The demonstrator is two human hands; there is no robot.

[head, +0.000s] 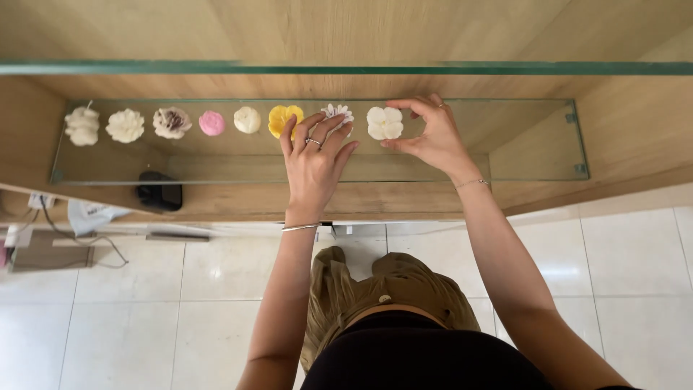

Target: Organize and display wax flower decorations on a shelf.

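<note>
Both hands reach onto the glass shelf (pixel 505 155) inside a wooden cabinet (pixel 635 123). Left hand (pixel 314 162) lies palm down, fingers spread wide, fingertips over the spiky white flower candle (pixel 338 112); whether it grips it or only rests on it cannot be told, since the fingers hide most of it. Right hand (pixel 431 133) curls thumb and forefinger into a narrow pinch around the right edge of the white petal candle (pixel 384 123), touching it at the side, likely so the soft-looking petals on top are not pressed.

Candles stand in one row along the back of the shelf, roughly evenly spaced, upright, apart from each other. From left: white tall candle (pixel 82 126), cream candle (pixel 125 126), white-and-purple candle (pixel 172 123), pink candle (pixel 211 123), cream round candle (pixel 247 120), yellow candle (pixel 284 119), then the two under the hands. The row looks set out for display: every piece faces up and can be seen through the upper glass shelf (pixel 346 68).

Shelf right of the last candle is bare glass. Black object (pixel 159 193) sits below the shelf at left. Cables (pixel 79 231) lie lower left, above the tiled floor (pixel 635 274).
</note>
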